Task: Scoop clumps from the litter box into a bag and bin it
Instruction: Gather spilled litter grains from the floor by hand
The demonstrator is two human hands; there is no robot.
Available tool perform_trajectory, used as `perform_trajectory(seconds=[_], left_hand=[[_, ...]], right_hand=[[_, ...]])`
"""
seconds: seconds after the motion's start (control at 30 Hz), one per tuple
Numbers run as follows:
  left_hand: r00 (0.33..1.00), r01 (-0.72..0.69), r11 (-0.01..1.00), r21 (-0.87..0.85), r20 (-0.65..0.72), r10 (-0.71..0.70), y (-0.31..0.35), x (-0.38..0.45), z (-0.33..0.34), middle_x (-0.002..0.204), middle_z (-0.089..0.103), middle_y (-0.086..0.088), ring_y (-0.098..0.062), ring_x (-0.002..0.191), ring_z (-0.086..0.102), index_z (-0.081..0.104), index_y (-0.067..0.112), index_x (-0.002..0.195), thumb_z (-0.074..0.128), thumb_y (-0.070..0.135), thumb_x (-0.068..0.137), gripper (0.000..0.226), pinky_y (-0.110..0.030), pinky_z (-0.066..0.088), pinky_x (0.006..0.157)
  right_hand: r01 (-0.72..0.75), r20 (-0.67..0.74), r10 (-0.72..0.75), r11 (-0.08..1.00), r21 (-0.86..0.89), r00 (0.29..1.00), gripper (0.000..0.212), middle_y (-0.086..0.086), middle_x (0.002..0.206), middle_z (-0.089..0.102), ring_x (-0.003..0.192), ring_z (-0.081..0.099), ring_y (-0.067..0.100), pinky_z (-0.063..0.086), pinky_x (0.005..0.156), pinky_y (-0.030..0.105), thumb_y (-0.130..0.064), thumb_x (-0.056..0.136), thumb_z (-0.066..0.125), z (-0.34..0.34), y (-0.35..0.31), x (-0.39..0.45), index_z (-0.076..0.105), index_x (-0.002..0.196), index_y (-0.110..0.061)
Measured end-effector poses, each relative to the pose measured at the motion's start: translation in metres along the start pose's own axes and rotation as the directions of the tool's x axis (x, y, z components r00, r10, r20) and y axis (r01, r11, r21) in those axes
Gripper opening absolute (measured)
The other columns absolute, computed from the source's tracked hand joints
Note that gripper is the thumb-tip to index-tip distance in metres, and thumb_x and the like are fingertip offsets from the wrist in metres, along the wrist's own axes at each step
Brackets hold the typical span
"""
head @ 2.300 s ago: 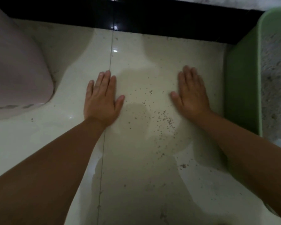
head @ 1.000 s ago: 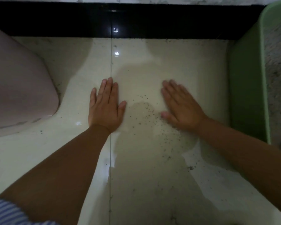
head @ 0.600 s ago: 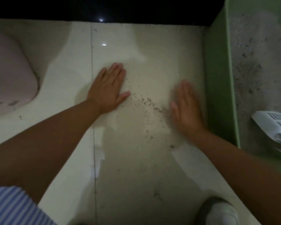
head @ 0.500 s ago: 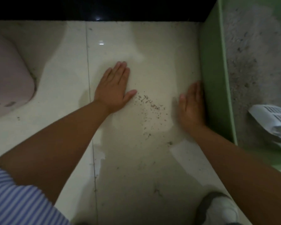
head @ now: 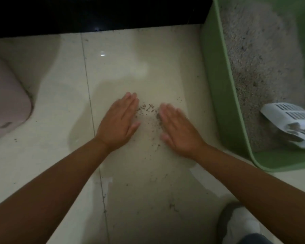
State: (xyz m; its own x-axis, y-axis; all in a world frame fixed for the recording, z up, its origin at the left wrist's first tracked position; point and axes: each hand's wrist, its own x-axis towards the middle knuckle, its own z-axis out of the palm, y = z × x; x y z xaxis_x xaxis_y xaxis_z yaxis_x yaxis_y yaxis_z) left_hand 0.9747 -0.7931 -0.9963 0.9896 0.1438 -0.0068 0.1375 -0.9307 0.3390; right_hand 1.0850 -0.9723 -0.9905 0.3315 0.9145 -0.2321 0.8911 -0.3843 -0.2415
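Observation:
A green litter box [head: 218, 88] stands at the right, filled with grey litter [head: 253, 55]. A white slotted scoop [head: 289, 122] lies in the litter near the box's front. On the pale tiled floor [head: 130, 59], a small heap of spilled dark litter grains [head: 147, 111] sits between my hands. My left hand [head: 119, 124] lies flat on the floor, fingers straight, just left of the grains. My right hand [head: 179, 131] lies flat just right of them, its fingertips blurred. Neither hand holds anything.
A pink rounded container [head: 5, 106] stands at the left edge. A black skirting band [head: 95, 13] runs along the far wall. A shoe [head: 239, 224] shows at the bottom right. Loose grains dot the floor near my wrists.
Both hands have slid towards each other across the floor, the right one away from the box's wall, and the scattered grains are now gathered into a tighter patch between them.

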Motion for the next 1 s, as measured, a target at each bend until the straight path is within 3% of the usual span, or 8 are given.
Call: perform_trajectory(seconds=[0.17, 0.3, 0.43, 0.57, 0.73, 0.8, 0.9, 1.0], left_hand=[[0.922, 0.376, 0.926, 0.039, 0.079, -0.378, -0.025, -0.016, -0.007, 0.142, 0.036, -0.029, -0.042, 0.134, 0.032, 0.038, -0.012, 0.134, 0.023, 0.041, 0.088, 0.072, -0.041, 0.015, 0.11], [0.917, 0.385, 0.92, 0.069, 0.088, -0.39, -0.027, -0.015, -0.006, 0.141, 0.039, -0.027, -0.04, 0.132, 0.037, 0.042, -0.01, 0.133, 0.023, 0.038, 0.087, 0.069, -0.035, 0.008, 0.106], [0.906, 0.404, 0.911, 0.08, 0.101, -0.411, -0.027, -0.015, -0.006, 0.148, 0.031, -0.02, -0.032, 0.138, 0.028, 0.034, -0.004, 0.14, 0.014, 0.04, 0.087, 0.072, -0.031, 0.002, 0.109], [0.898, 0.416, 0.904, 0.1, 0.114, -0.426, -0.027, -0.014, -0.01, 0.153, 0.02, -0.014, -0.025, 0.143, 0.016, 0.023, 0.001, 0.145, 0.002, 0.044, 0.082, 0.079, -0.029, -0.006, 0.11], [0.89, 0.424, 0.901, 0.096, 0.14, -0.433, -0.026, -0.015, -0.01, 0.157, 0.008, -0.009, -0.019, 0.145, 0.004, 0.012, 0.006, 0.148, -0.007, 0.048, 0.075, 0.086, -0.027, -0.012, 0.11], [0.889, 0.423, 0.901, 0.097, 0.151, -0.433, -0.027, -0.016, -0.009, 0.157, 0.008, -0.009, -0.02, 0.145, 0.004, 0.012, 0.006, 0.148, -0.007, 0.048, 0.076, 0.086, -0.026, -0.011, 0.11], [0.886, 0.42, 0.903, 0.09, 0.176, -0.43, -0.026, -0.016, -0.008, 0.157, 0.008, -0.01, -0.02, 0.145, 0.004, 0.012, 0.005, 0.148, -0.006, 0.051, 0.076, 0.088, -0.027, -0.009, 0.112], [0.885, 0.377, 0.914, 0.148, 0.235, -0.403, -0.026, -0.015, -0.011, 0.157, -0.002, -0.011, -0.021, 0.145, -0.004, 0.003, 0.005, 0.148, -0.008, 0.06, 0.07, 0.097, -0.031, -0.011, 0.113]], right_hand=[[-0.476, -0.052, 0.491, 0.861, 0.181, 0.87, 0.072, 0.015, 0.156, -0.001, 0.145, -0.003, 0.025, -0.005, 0.116, 0.029, -0.041, 0.086, 0.014, -0.025, 0.034, 0.036, 0.002, 0.146, -0.003], [-0.613, -0.059, 0.637, 0.759, 0.221, 0.768, 0.063, 0.016, 0.156, 0.0, 0.145, -0.001, 0.026, 0.0, 0.117, 0.031, -0.035, 0.096, 0.024, -0.026, 0.045, 0.06, 0.004, 0.146, -0.001], [-0.522, -0.024, 0.53, 0.841, 0.14, 0.848, 0.074, 0.017, 0.156, 0.002, 0.145, -0.001, 0.028, -0.003, 0.116, 0.031, -0.044, 0.087, 0.014, -0.024, 0.037, 0.057, 0.006, 0.146, -0.001], [-0.126, 0.022, 0.125, 0.99, 0.064, 0.992, 0.074, 0.03, 0.144, 0.031, 0.138, 0.022, 0.037, 0.005, 0.115, 0.028, -0.049, 0.094, 0.005, -0.006, 0.003, 0.039, 0.025, 0.139, 0.006], [0.114, 0.048, -0.119, 0.989, 0.094, 0.992, 0.062, 0.031, 0.136, 0.042, 0.129, 0.023, 0.029, 0.0, 0.114, 0.023, -0.044, 0.097, 0.006, 0.001, -0.019, 0.024, 0.025, 0.132, 0.003], [0.085, 0.008, -0.087, 0.99, 0.11, 0.996, 0.061, 0.031, 0.137, 0.04, 0.13, 0.021, 0.03, -0.005, 0.114, 0.021, -0.043, 0.097, 0.008, -0.002, -0.017, 0.02, 0.024, 0.133, 0.003], [-0.143, -0.047, 0.153, 0.975, 0.17, 0.987, 0.069, 0.03, 0.146, 0.026, 0.138, 0.011, 0.03, -0.013, 0.112, 0.016, -0.046, 0.095, 0.014, -0.004, -0.01, 0.01, 0.021, 0.14, 0.004], [-0.335, 0.031, 0.342, 0.894, 0.296, 0.939, 0.077, 0.019, 0.154, 0.003, 0.139, -0.006, 0.015, -0.011, 0.112, 0.02, -0.046, 0.083, 0.009, -0.003, -0.008, -0.013, 0.005, 0.144, 0.0]])
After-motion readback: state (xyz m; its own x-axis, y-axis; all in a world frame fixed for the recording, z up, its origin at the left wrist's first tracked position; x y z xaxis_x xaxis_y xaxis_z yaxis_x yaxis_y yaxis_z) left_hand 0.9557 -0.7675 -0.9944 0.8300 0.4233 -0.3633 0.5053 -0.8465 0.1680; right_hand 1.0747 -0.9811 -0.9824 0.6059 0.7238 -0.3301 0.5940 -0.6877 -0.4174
